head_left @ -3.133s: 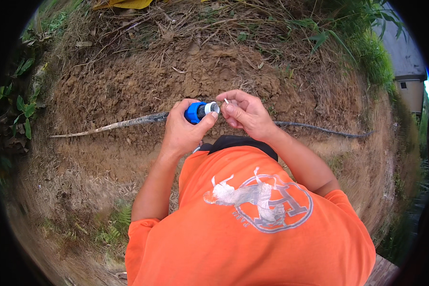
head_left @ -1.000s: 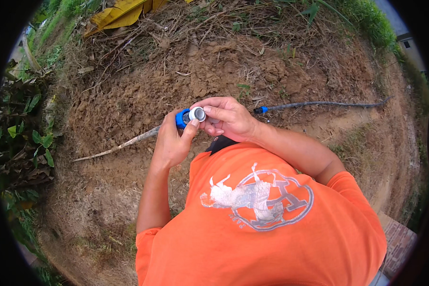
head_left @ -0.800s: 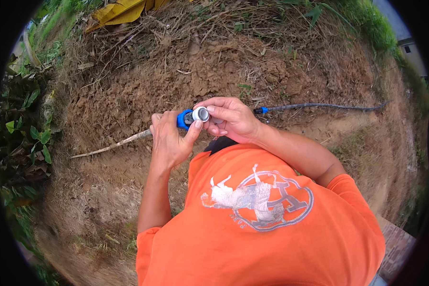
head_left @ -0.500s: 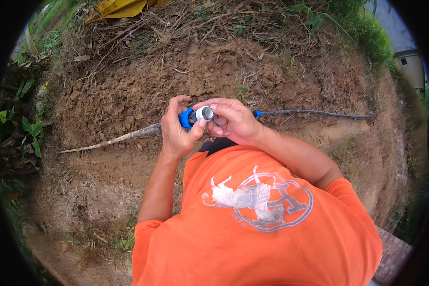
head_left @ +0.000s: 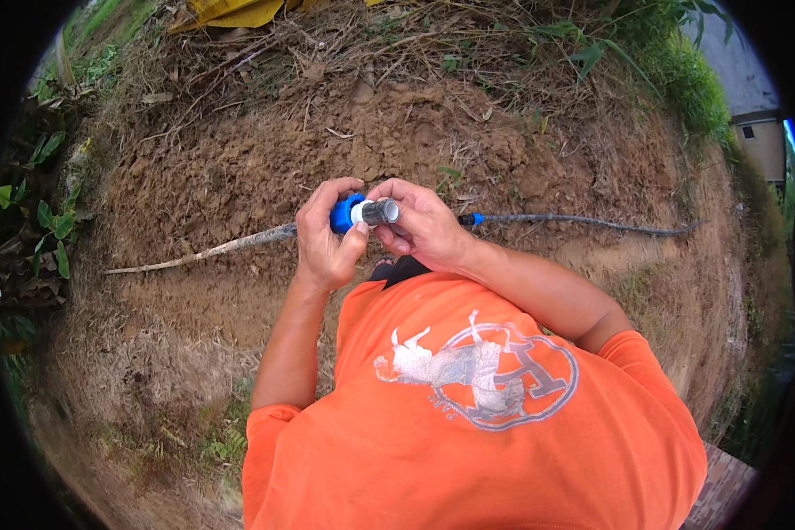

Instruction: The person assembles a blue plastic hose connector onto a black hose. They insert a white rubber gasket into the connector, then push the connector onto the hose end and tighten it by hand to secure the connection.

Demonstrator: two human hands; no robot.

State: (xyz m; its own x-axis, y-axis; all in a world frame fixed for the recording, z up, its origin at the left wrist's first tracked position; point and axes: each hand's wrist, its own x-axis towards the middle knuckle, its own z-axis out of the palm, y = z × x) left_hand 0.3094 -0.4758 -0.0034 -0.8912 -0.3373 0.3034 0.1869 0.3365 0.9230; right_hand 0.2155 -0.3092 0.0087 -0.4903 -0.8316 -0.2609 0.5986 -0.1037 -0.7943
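A black pipe (head_left: 261, 237), partly coated with pale dried mud, comes in from the left and ends between my hands. My left hand (head_left: 321, 243) is closed around it near the end, fingers and thumb at the blue pipe-fitting nut (head_left: 341, 216). Right beside the nut a white ring (head_left: 357, 210) sits around the pipe. Beyond that ring the dark, round pipe end (head_left: 382, 211) sticks out to the right. My right hand (head_left: 428, 228) is closed at the ring and pipe end, its thumb and fingers bent around them; its palm side is partly hidden.
Another black pipe (head_left: 592, 220) with a blue-and-black fitting (head_left: 471, 219) lies on the ground to the right. Loose brown soil (head_left: 265, 177) rises ahead, topped by dry grass. Leafy plants (head_left: 57, 225) stand at far left; a yellow leaf (head_left: 230, 12) lies at the top.
The white ring has slid left from the pipe's end to beside the blue nut, so more of the dark pipe end shows. Both hands stay at nearly the same place.
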